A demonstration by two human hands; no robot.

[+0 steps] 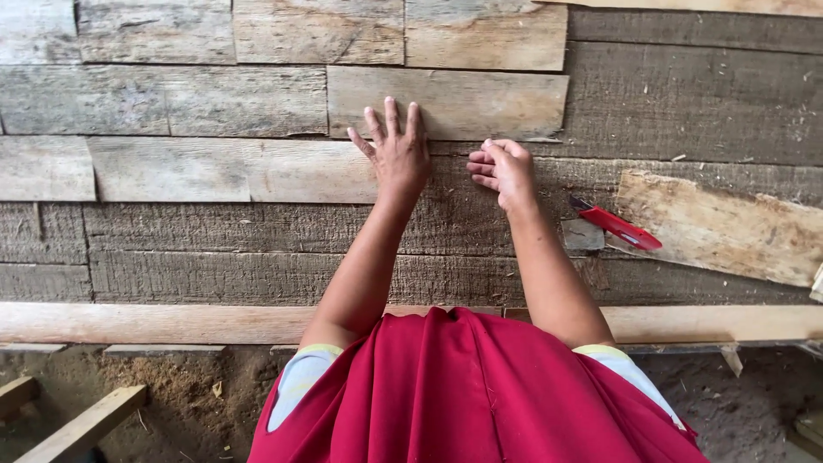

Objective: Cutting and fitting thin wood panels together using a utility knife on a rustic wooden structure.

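Closest in, both forearms stretch straight out over the long pale beam (171, 323) onto the rough wooden boards (257, 249). The left hand (398, 154) lies flat, fingers spread, holding nothing, its fingertips on a lighter plank (463, 103). Just beside it, the right hand (506, 171) is curled into a loose fist on the boards; can't tell if it's pinching anything, and a red utility knife (619, 227) lies near it.
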